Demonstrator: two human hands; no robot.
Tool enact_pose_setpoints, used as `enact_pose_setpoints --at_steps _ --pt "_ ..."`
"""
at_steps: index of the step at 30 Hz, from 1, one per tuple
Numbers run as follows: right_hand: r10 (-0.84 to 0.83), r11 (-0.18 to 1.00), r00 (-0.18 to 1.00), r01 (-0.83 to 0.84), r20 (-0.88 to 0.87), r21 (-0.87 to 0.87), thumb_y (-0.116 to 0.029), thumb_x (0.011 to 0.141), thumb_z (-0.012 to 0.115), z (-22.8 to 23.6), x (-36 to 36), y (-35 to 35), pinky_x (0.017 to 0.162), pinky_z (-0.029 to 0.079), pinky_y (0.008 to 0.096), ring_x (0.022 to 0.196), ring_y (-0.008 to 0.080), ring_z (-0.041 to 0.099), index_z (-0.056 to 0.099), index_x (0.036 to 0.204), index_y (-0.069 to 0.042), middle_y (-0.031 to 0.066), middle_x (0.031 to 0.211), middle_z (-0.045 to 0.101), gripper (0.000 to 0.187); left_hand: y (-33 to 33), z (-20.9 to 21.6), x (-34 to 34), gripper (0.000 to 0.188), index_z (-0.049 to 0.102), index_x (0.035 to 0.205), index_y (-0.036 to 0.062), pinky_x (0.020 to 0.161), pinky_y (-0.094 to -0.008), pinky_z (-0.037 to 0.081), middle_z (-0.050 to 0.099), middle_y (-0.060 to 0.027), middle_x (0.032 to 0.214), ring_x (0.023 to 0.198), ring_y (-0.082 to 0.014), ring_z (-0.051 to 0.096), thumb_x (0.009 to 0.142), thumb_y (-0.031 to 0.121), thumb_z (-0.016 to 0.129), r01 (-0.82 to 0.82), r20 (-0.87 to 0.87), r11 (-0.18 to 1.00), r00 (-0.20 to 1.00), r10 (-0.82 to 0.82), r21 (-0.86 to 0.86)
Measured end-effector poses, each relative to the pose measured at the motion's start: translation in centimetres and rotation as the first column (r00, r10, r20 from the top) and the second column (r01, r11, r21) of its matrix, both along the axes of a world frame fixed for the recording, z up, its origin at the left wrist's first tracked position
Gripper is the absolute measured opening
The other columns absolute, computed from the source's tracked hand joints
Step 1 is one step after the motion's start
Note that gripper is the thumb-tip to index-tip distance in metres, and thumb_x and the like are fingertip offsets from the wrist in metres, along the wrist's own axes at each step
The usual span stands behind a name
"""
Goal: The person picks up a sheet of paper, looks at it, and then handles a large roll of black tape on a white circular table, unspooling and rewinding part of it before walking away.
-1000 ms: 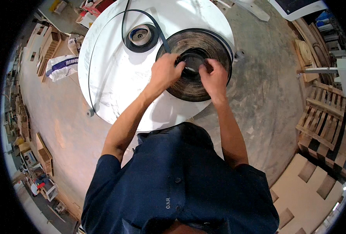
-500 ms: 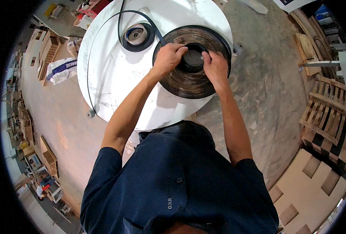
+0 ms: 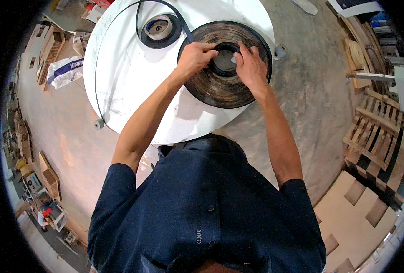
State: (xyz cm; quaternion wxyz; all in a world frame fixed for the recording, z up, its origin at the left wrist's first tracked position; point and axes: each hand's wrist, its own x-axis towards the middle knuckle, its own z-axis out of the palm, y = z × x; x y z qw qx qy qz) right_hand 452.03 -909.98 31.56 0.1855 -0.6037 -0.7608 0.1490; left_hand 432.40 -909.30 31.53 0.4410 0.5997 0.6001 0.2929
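A large flat roll of dark edge banding (image 3: 211, 93), streaked brown on top, lies on a round white table (image 3: 124, 102). My left hand (image 3: 195, 58) is at the left of its centre hole, thumb and index finger closed on the inner turns. Opposite it, my right hand (image 3: 252, 68) has its thumb at the hole and its fingers bent over the right inner turns. A small pale spot shows by that thumb, too small to name. From the roll's upper left, a black strip (image 3: 182, 22) runs up past a smaller roll (image 3: 174, 36) with a pale core ring.
A small grey roller (image 3: 98, 123) sits at the table's left edge, another (image 3: 281, 50) at its right. A white and blue bag (image 3: 68, 73) stands on the left with stacked boards. Wooden pallets (image 3: 377, 123) and a notched board (image 3: 352, 218) lie on the right.
My right hand has shifted its grip: the index finger now reaches farther up over the inner ring. My left hand keeps to the left inner edge. The whole view has shifted slightly.
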Motion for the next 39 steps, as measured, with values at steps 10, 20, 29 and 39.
enact_pose_setpoints --at_steps 10,20,29,39 --pt "-0.007 0.994 1.0 0.008 -0.007 0.106 -0.03 0.092 0.052 0.3 0.1 -0.8 0.078 0.049 0.0485 0.095 0.0421 0.058 0.042 0.13 0.0 0.0249 0.112 0.052 0.049 -1.7 0.0 -5.5 0.032 0.061 0.116 0.0069 0.102 -0.0426 0.038 0.059 -0.0151 0.117 0.116 -0.0331 0.052 0.085 0.01 0.06 0.286 -0.408 0.81 0.911 -0.064 0.511" --pt "-0.08 0.944 0.997 0.079 -0.012 0.321 -0.023 0.082 0.065 -1.9 7.7 -5.2 0.099 0.037 0.0461 0.119 0.0376 0.044 0.057 0.12 -0.003 0.017 0.129 0.048 0.044 -3.9 0.6 -6.9 0.02 0.062 0.091 0.0073 0.112 -0.0495 0.024 0.057 -0.0094 0.113 0.123 -0.0313 0.043 0.072 0.007 0.066 0.718 -0.681 0.601 0.636 -0.362 0.351" --pt "-0.372 0.921 0.803 0.38 -0.466 -0.081 -0.009 0.081 0.064 -3.6 10.1 -3.4 0.072 0.051 0.0308 0.077 0.0216 0.066 0.064 0.11 0.0 0.0158 0.092 0.068 0.031 -11.9 0.5 -1.2 0.014 0.061 0.087 0.0091 0.06 -0.0381 0.046 0.053 -0.0067 0.078 0.073 -0.0259 0.057 0.073 0.011 0.062 0.725 -0.504 0.541 0.687 -0.524 0.427" --pt "-0.449 0.884 0.8 0.463 -0.398 -0.067 -0.027 0.083 0.068 -5.7 7.5 -6.7 0.069 0.051 0.0343 0.075 0.0242 0.064 0.067 0.106 -0.002 0.0152 0.093 0.065 0.034 -11.5 -0.9 -7.1 0.023 0.058 0.096 0.0075 0.07 -0.0403 0.048 0.057 -0.0101 0.09 0.084 -0.0308 0.056 0.075 0.005 0.066 0.495 -0.535 0.804 0.799 -0.274 0.329"
